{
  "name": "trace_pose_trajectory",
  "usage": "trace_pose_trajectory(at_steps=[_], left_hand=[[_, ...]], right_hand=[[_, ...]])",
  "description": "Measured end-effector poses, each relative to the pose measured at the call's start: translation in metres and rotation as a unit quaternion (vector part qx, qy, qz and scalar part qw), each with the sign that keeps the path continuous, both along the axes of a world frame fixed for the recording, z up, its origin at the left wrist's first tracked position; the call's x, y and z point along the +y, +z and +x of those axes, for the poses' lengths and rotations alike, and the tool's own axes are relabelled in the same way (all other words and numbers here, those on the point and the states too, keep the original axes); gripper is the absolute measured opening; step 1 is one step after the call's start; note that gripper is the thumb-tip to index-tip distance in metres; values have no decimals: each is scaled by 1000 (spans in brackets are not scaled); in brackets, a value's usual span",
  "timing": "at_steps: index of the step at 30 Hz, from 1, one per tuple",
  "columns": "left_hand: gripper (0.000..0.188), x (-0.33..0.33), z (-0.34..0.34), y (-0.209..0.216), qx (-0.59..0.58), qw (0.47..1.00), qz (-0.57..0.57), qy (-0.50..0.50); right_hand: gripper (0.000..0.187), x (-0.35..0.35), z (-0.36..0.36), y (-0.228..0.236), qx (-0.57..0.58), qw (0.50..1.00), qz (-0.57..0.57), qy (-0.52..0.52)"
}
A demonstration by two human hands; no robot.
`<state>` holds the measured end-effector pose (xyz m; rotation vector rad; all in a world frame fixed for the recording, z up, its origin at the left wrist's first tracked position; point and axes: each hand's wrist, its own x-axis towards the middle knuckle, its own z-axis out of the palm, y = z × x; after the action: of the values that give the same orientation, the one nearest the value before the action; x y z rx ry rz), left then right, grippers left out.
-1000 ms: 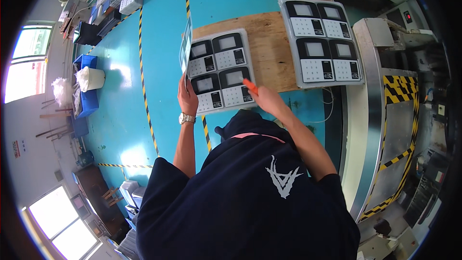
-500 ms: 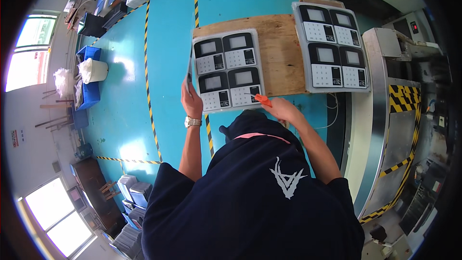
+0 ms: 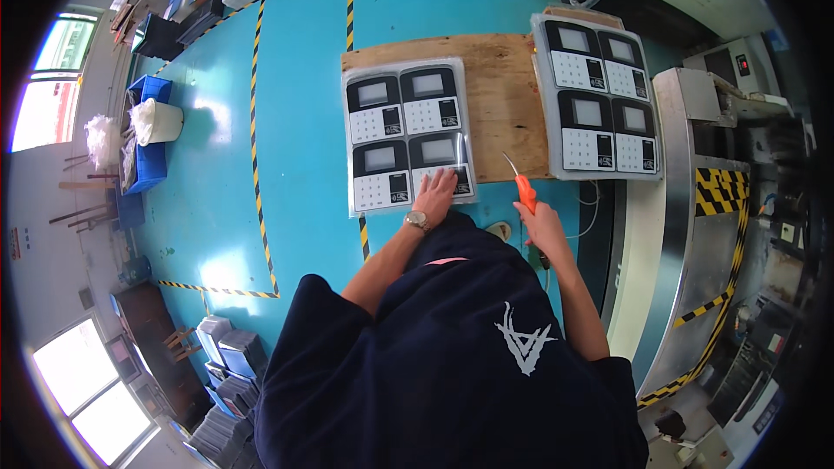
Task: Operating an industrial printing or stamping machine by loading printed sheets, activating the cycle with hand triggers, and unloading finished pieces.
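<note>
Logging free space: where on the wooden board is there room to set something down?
Bare wood lies between the left panels and right panels, plus a thin strip beyond the left ones. Both ends are crowded; the orange tool in the right hand overlaps the gap's near edge in view.

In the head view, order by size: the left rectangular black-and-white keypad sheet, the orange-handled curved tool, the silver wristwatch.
Largest to smallest:
1. left keypad sheet
2. orange-handled tool
3. silver wristwatch

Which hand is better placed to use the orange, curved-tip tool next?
Probably the right hand: it holds the orange tool, while the left hand rests on a rectangular black-and-white keypad panel.
</note>
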<state>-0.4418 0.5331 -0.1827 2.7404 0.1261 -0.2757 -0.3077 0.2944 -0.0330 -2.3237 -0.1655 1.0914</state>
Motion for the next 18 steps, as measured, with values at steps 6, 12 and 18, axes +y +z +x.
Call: trace_pose_trajectory(at_steps=[6,12,18], left_hand=[[111,12,2,-17,102,994,49,-9],[123,41,9,-13,111,993,46,-10],[111,43,-1,-11,106,991,66,-40]], right_hand=[[58,23,-10,25,15,998,39,39],[57,68,-22,18,-137,985,49,95],[57,111,19,-20,-173,979,59,91]])
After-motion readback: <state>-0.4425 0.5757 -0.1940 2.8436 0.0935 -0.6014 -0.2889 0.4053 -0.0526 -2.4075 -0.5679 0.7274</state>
